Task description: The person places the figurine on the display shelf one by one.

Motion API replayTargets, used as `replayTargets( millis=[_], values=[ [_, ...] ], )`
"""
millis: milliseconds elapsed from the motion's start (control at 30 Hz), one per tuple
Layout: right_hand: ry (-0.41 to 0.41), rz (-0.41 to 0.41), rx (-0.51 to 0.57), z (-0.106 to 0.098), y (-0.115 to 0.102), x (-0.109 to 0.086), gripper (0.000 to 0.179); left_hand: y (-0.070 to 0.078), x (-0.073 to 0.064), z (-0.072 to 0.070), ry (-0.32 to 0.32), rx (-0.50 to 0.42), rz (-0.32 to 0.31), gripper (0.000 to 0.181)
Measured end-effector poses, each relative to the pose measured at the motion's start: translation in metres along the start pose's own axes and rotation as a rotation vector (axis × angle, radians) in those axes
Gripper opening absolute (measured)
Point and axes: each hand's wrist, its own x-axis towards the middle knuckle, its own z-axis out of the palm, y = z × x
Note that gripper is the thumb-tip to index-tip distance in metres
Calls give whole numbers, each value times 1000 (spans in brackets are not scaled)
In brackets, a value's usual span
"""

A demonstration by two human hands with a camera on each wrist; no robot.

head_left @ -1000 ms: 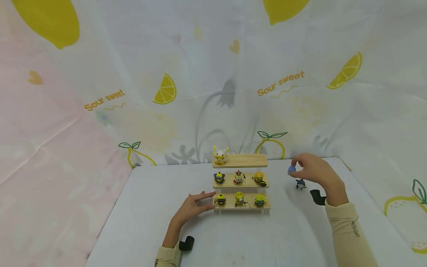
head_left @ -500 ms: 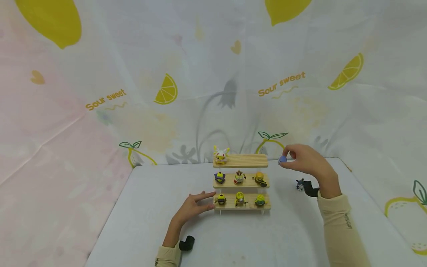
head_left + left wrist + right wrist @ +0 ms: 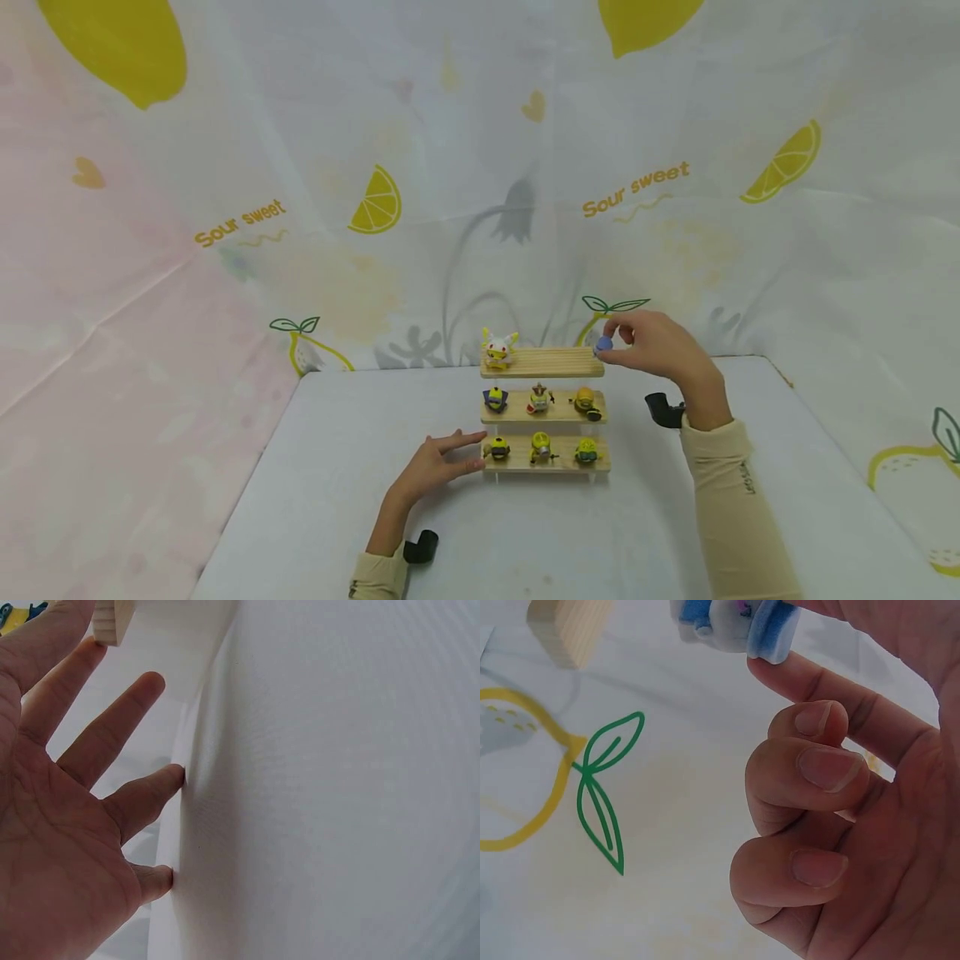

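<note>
A three-tier wooden display stand (image 3: 558, 360) stands on the white table. My right hand (image 3: 656, 346) pinches a small blue-and-white figurine (image 3: 731, 622) between thumb and index finger, right at the top tier's right end in the head view; the other fingers are curled in. On that tier's left end sits a white figurine with yellow ears (image 3: 497, 350). Small yellow figurines (image 3: 540, 448) line the two lower tiers, three on each. My left hand (image 3: 431, 467) has its fingers spread, thumb and index finger at the bottom tier's left end.
A white cloth with lemon prints (image 3: 465, 275) hangs behind the table (image 3: 337, 433). Black curved pieces (image 3: 663, 410) sit at both wrists. The right forearm (image 3: 727, 492) crosses the table's right side.
My right hand has carried the blue-and-white figurine left and up from the table's right side to the top tier's right end. A dark figurine on the table is now hidden. My left hand stays put.
</note>
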Motion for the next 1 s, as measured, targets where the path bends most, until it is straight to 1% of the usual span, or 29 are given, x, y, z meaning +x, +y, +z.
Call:
replayTargets(
  millis=[233, 500, 667, 867, 933, 1000],
  values=[
    [-10, -28, 45, 8, -13, 16, 21, -2, 1, 1, 5, 0, 5, 50],
    [-47, -48, 3, 22, -25, 33, 24, -4, 1, 1, 5, -17, 7, 49],
    [-74, -47, 10, 31, -31, 40, 24, -5, 1, 1, 5, -17, 6, 48],
    [-91, -89, 30, 42, -32, 49, 21, -5, 2, 1, 5, -16, 1, 48],
    [-108, -86, 29, 46, -33, 52, 22, -4, 2, 1, 6, -17, 3, 48],
    [-130, -66, 32, 49, -34, 53, 22, -4, 1, 2, 6, -20, 3, 48]
  ],
)
